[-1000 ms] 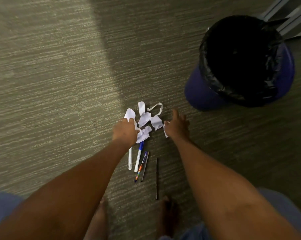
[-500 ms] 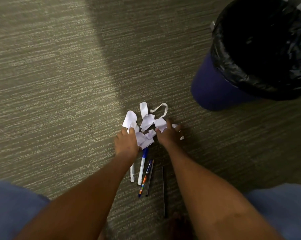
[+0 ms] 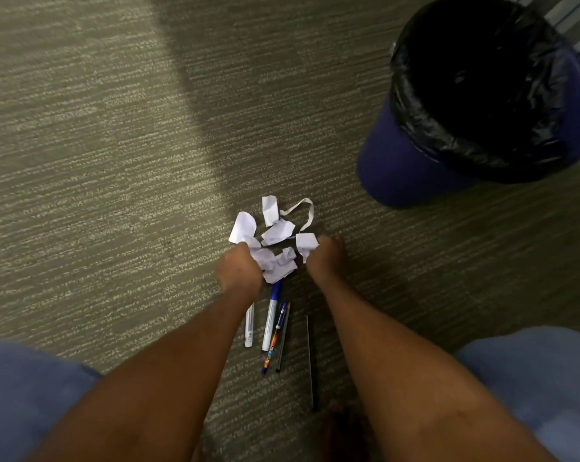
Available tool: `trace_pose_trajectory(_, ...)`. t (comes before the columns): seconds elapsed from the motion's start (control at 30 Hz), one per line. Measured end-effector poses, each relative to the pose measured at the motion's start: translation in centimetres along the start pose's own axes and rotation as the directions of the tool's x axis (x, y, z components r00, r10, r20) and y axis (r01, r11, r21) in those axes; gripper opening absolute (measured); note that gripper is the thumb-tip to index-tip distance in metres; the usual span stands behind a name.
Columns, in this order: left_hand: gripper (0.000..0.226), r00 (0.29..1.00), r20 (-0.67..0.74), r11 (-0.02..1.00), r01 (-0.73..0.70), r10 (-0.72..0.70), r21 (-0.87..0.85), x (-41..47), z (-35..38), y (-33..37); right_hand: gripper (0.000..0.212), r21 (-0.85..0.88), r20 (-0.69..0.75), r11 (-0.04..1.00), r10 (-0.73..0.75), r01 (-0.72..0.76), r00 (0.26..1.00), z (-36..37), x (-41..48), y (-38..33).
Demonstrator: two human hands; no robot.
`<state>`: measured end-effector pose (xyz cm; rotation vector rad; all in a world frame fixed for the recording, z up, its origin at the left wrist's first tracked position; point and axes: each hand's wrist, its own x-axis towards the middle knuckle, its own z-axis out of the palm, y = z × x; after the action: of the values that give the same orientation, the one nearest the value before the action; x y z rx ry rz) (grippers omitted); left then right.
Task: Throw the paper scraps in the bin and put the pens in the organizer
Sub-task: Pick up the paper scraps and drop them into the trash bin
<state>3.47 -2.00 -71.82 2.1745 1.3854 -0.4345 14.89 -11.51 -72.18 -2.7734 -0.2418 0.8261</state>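
Crouching over the carpet point(image 3: 98, 161), person has both arms reaching to frame centre. Left hand point(image 3: 238, 270) is curled into a fist, closed on crumpled paper scraps point(image 3: 277, 266) at the near edge of the pile. Right hand point(image 3: 327, 258) is also curled, pinching a white scrap point(image 3: 306, 244) at the pile's right side; fingertips are hidden, so how firm the hold is can't be told.

More loose scraps sit on the carpet just above the hands: a folded piece point(image 3: 243, 226) left, a short strip point(image 3: 269, 210) top, a flat piece point(image 3: 278, 232) in the middle, and a thin curled ribbon point(image 3: 303, 211) upper right.

Pens lie on the carpet below the pile, between the forearms, roughly parallel and running top to bottom of frame: clear white pen point(image 3: 249, 325) leftmost, partly under the left wrist; white marker with blue cap point(image 3: 271, 315), cap touching the scraps; patterned pen point(image 3: 274, 340) and thin dark pen point(image 3: 283, 338) side by side, touching; thin black pen point(image 3: 310, 361) apart on the right, beside the right forearm.

Bin point(image 3: 398, 168), blue with black liner point(image 3: 475, 151), stands upright at upper right of frame, well apart from the pile. Its inside is too dark to read.
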Motion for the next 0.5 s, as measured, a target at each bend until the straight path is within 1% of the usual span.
trace_pose_trajectory(0.1, 0.023, 0.999, 0.020, 0.995, 0.037, -0.036, -0.089, 0.2, -0.8, 0.1, 0.038, -0.017, 0.002, 1.000, -0.019, 0.019, 1.000, -1.8, 0.0, -0.3)
trace_pose_trajectory(0.23, 0.023, 0.999, 0.018, 0.988, 0.044, -0.041, -0.151, 0.0, -2.1, 0.4, 0.033, -0.015, 0.026, 0.999, -0.037, 0.038, 0.999, -4.0, -0.1, -0.7)
trace_pose_trajectory(0.33, 0.022, 0.999, 0.013, 0.987, 0.048, -0.047, -0.154, -0.2, -3.5, 0.9, 0.032, -0.019, 0.035, 0.996, -0.089, 0.090, 0.995, -5.4, -0.7, -1.6)
trace_pose_trajectory(0.4, 0.022, 0.999, -0.028, 0.986, 0.019, -0.024, -0.164, -0.4, -4.8, 1.4, 0.035, -0.017, 0.041, 0.992, -0.123, 0.124, 0.992, -6.3, -1.3, -2.6)
trace_pose_trajectory(0.5, 0.015, 0.992, -0.121, 0.970, -0.068, 0.040, -0.232, -0.8, -7.4, 3.0, 0.035, -0.006, 0.039, 0.989, -0.150, 0.150, 0.988, -7.9, -1.8, -4.6)
